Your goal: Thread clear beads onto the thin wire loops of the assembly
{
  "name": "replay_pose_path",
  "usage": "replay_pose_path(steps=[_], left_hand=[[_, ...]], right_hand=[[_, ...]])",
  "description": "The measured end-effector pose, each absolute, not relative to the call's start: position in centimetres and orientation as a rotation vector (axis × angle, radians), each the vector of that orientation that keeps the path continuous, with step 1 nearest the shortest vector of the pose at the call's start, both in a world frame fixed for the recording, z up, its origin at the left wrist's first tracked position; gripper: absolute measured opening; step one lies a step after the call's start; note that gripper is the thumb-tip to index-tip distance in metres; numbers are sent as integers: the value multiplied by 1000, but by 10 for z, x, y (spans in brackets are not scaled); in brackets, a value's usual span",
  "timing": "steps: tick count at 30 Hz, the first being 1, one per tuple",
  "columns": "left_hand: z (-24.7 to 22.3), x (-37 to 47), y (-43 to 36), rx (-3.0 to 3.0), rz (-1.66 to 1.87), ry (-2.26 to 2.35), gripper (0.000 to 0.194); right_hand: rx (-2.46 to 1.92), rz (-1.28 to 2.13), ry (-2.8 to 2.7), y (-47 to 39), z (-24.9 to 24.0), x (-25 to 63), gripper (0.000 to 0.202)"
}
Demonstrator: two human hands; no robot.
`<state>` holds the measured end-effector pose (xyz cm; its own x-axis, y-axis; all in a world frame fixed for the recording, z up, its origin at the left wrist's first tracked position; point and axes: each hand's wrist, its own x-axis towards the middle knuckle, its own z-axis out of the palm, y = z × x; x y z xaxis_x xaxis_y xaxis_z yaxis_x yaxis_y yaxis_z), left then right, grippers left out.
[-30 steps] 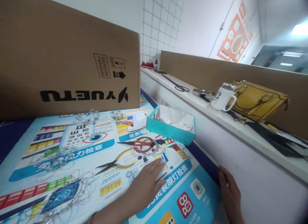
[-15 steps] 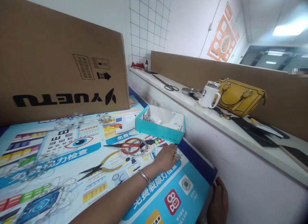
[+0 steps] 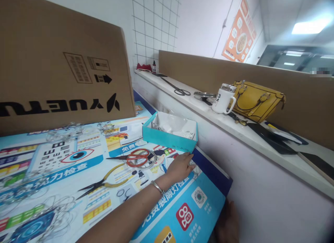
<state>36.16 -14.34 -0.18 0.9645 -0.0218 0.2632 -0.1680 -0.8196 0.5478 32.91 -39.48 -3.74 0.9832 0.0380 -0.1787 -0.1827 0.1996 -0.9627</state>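
Note:
My left hand (image 3: 180,167), a metal bangle at its wrist, rests on the printed board near its right edge. Its fingers are apart and reach toward a small patch of thin, shiny pieces (image 3: 193,165), too fine to name. Just beyond the fingertips stands a turquoise open box (image 3: 169,138) with clear plastic bags and small bits inside. To the left lie red-handled scissors (image 3: 137,157) by a coil of wire, and yellow-handled pliers (image 3: 104,182). My right hand (image 3: 229,222) hangs below the board's right edge, blurred, with its fingers partly hidden.
Tangles of thin wire (image 3: 58,211) lie on the left of the board (image 3: 161,220). A large cardboard box (image 3: 65,72) stands behind. Along the right, a ledge (image 3: 200,109) bears black scissors (image 3: 180,91), a white mug (image 3: 223,100) and a yellow handbag (image 3: 257,102).
The view has shifted slightly, so the things sit further left. My left hand's fingers have spread a little. My right hand has dropped lower beside the board's edge.

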Motion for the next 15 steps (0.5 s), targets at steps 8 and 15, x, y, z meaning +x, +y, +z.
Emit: replay_pose_path(steps=[8,15], left_hand=[[4,327,-213,2458,291,-255,46],[11,295,-271,2372,222,-327,48]], right_hand=[[-718,312,347,-383,-46,325,26],[-1018,260,133,-398,-59,320,25]])
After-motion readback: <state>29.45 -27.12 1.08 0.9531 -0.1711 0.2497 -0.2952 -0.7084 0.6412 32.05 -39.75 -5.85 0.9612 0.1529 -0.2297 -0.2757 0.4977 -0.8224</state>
